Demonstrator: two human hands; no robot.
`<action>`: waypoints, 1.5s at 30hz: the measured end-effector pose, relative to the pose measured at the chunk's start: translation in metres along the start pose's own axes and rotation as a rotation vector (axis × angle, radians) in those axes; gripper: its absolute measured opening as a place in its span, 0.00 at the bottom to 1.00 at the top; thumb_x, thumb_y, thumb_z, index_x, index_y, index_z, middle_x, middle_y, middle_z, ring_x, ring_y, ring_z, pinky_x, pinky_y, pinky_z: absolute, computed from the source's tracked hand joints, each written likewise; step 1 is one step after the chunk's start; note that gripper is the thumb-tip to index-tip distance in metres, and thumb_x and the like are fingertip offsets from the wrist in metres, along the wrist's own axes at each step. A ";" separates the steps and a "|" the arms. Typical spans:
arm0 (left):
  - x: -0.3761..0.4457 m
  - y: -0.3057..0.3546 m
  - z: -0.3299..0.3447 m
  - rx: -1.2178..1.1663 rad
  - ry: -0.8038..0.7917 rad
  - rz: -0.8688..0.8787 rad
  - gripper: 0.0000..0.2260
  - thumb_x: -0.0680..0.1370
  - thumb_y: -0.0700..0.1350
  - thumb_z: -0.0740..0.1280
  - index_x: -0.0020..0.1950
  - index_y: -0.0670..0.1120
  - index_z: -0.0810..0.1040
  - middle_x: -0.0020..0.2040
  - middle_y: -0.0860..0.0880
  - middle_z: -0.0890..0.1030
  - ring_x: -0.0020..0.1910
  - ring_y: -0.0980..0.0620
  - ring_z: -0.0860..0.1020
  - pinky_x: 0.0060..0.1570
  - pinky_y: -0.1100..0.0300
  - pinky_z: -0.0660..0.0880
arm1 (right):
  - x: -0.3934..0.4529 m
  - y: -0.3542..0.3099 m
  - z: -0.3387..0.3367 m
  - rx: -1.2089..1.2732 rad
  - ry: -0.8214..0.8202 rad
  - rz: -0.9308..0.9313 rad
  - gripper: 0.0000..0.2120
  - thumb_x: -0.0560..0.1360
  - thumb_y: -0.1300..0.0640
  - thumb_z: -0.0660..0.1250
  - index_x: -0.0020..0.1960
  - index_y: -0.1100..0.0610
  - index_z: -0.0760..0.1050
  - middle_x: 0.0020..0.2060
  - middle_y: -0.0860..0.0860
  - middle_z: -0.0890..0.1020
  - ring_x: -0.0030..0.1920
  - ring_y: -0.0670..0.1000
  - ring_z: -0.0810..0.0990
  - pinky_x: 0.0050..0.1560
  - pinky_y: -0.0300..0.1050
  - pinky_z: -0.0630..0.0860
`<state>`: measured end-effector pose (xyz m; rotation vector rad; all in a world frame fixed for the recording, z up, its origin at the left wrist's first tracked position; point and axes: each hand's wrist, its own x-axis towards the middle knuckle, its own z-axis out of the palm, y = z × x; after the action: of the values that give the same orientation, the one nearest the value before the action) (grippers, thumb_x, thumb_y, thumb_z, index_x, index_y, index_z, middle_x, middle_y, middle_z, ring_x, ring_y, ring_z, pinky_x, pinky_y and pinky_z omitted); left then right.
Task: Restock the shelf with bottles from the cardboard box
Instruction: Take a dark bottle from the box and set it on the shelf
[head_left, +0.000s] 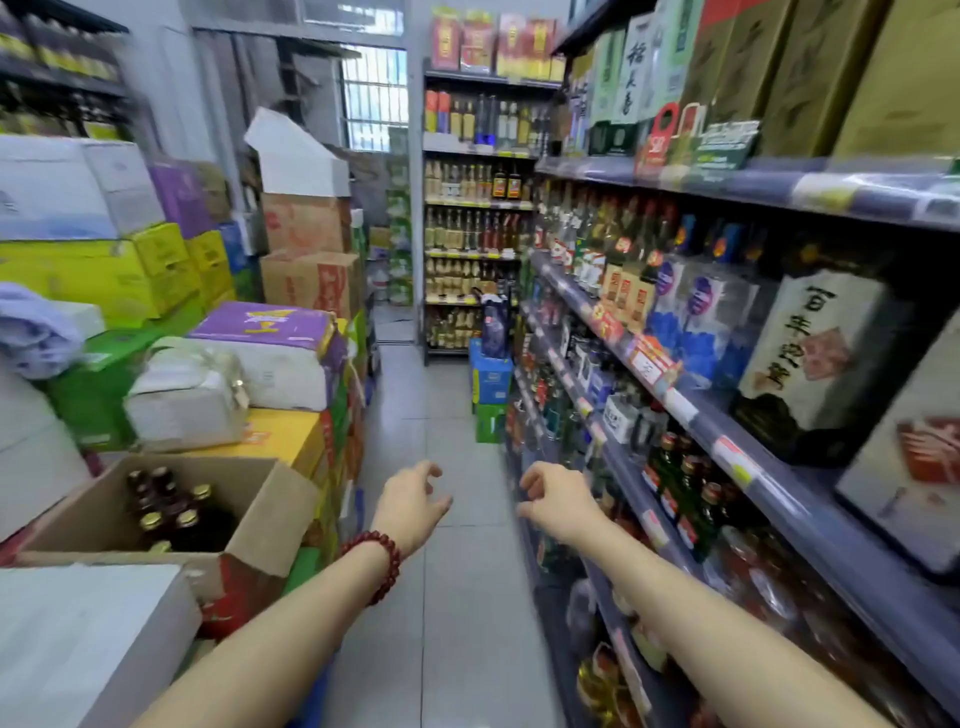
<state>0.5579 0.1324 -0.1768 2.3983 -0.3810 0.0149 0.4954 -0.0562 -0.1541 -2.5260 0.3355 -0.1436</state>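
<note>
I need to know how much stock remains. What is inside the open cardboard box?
The cardboard box holds dark bottles with gold caps, roughly seven visible; its near wall hides any others.

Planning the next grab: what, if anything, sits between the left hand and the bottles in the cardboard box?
Nothing visible. The left hand hovers empty over the aisle; the cardboard box is open-topped, bottles exposed.

The cardboard box (260, 499) sits open at the lower left, flaps up, wedged among stacked cartons. Inside it stand dark brown bottles (174, 512) with gold caps, upright and packed close together. Across the aisle, the shelf (701, 421) runs along the right, its grey tiers crowded with bottles and boxed goods.
</note>
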 end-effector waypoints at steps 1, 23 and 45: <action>0.005 -0.010 -0.008 0.021 0.028 -0.027 0.16 0.75 0.46 0.69 0.62 0.44 0.75 0.53 0.43 0.80 0.54 0.46 0.78 0.54 0.58 0.72 | 0.017 -0.010 0.006 0.005 -0.029 -0.041 0.12 0.69 0.62 0.69 0.52 0.59 0.79 0.48 0.56 0.83 0.52 0.55 0.80 0.51 0.42 0.72; 0.122 -0.250 -0.128 0.064 0.345 -0.617 0.16 0.76 0.48 0.69 0.62 0.46 0.75 0.56 0.45 0.79 0.54 0.48 0.77 0.56 0.57 0.73 | 0.267 -0.262 0.231 -0.017 -0.541 -0.642 0.10 0.71 0.58 0.70 0.52 0.54 0.76 0.44 0.50 0.79 0.46 0.51 0.76 0.43 0.42 0.69; 0.122 -0.380 -0.137 -0.122 0.891 -1.237 0.19 0.77 0.49 0.67 0.67 0.45 0.72 0.63 0.44 0.75 0.61 0.47 0.75 0.61 0.57 0.71 | 0.358 -0.380 0.408 -0.036 -0.989 -0.877 0.11 0.73 0.60 0.70 0.55 0.59 0.77 0.49 0.56 0.84 0.52 0.54 0.81 0.49 0.40 0.72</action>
<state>0.7923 0.4593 -0.3036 1.8726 1.4209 0.4471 0.9905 0.3699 -0.2666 -2.2563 -1.1405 0.7530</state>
